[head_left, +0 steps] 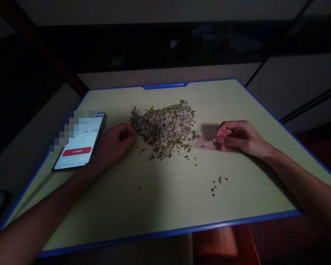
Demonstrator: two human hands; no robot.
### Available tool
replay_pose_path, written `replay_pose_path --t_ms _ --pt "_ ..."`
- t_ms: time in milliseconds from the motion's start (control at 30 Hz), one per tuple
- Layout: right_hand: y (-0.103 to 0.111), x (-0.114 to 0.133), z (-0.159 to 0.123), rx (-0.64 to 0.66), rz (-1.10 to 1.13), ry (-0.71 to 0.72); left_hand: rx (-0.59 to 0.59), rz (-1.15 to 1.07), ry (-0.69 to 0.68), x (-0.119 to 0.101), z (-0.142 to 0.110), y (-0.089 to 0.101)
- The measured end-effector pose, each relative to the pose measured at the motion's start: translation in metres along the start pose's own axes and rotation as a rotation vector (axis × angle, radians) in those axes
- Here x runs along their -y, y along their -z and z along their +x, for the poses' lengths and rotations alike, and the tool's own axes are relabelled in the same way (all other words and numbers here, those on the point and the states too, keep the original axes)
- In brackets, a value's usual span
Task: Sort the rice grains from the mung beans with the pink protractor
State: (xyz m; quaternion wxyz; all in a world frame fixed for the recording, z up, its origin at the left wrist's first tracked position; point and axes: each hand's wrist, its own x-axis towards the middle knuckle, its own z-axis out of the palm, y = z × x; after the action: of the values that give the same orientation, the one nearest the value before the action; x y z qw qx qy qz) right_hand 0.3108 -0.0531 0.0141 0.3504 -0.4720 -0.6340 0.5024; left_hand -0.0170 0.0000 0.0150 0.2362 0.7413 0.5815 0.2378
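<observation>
A pile of small green beans mixed with pale grains [165, 127] lies spread over the middle of the table. At its left edge rests my left hand [118, 141], closed, fingers curled and fingertips together; what they hold, if anything, is hidden. My right hand [238, 138] pinches a clear protractor with pink markings [205, 142] between thumb and fingers. The protractor's left end reaches the pile's right edge, close to the tabletop. Several loose beans [215, 187] lie apart from the pile, nearer the front right.
A phone [79, 145] with a lit timer screen leans at the left, beside my left forearm. The pale tabletop [113, 217] has a blue rim and a blue handle [165, 86] at the far edge. Dark-and-light cabinet fronts [165, 44] stand behind it. Below the front edge is an orange-red container [220, 244].
</observation>
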Motion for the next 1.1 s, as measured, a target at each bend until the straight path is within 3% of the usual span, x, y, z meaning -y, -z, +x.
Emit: replay_pose_path --t_ms 167,400,600,967,1100 --pt "-0.0026 0.0003 0.0006 0.068 -0.034 0.018 -0.003 0.001 -0.01 0.0021 0.0003 -0.0012" --pt "-0.0048 0.0037 0.0028 -0.105 0.04 -0.014 -0.017 0.004 -0.013 0.004 0.0023 -0.0025" --pt "-0.0059 0.0042 0.0011 -0.019 0.024 -0.01 -0.016 0.01 -0.002 0.0025 0.0003 -0.0012" --pt "-0.0082 0.007 0.0035 -0.062 0.032 -0.058 0.007 0.037 0.007 -0.0013 -0.0002 0.0002" --pt "-0.0055 0.0051 0.0033 -0.021 0.027 -0.06 0.007 0.024 0.007 -0.0011 0.0002 0.0"
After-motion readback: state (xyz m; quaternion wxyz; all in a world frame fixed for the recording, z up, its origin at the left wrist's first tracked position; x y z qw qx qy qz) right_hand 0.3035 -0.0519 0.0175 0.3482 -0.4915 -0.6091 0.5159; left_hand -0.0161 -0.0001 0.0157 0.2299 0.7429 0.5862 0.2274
